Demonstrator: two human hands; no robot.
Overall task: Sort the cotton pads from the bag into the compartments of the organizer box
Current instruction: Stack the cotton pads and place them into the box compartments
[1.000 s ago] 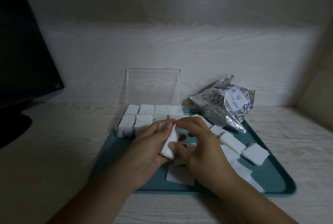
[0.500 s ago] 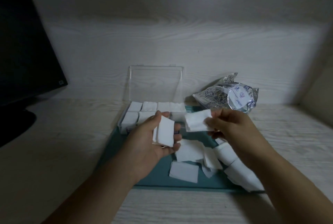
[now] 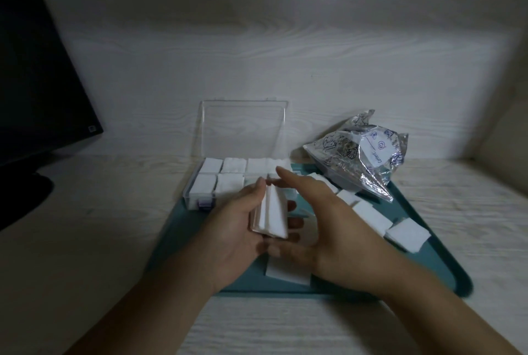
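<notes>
My left hand (image 3: pixel 237 229) grips a small stack of white cotton pads (image 3: pixel 271 216) upright between thumb and fingers, above the teal tray (image 3: pixel 183 229). My right hand (image 3: pixel 323 212) lies beside the stack with straight fingers, its fingertips at the stack's top edge. Behind the hands stands the clear organizer box (image 3: pixel 200 197) with its lid (image 3: pixel 243 129) raised; the visible compartments hold white pads. Loose pads (image 3: pixel 405 233) lie on the tray to the right and one (image 3: pixel 285 273) under my hands. The crumpled silver bag (image 3: pixel 360 154) rests at the tray's far right corner.
A dark monitor (image 3: pixel 37 75) and its base stand at the left on the pale wooden desk (image 3: pixel 85 240). A wooden back wall rises behind the box, and a side wall closes the space at the right.
My right hand has come back from the right and now lies flat against the stack in my left hand. The pad it held half a second ago is no longer in its fingers.
</notes>
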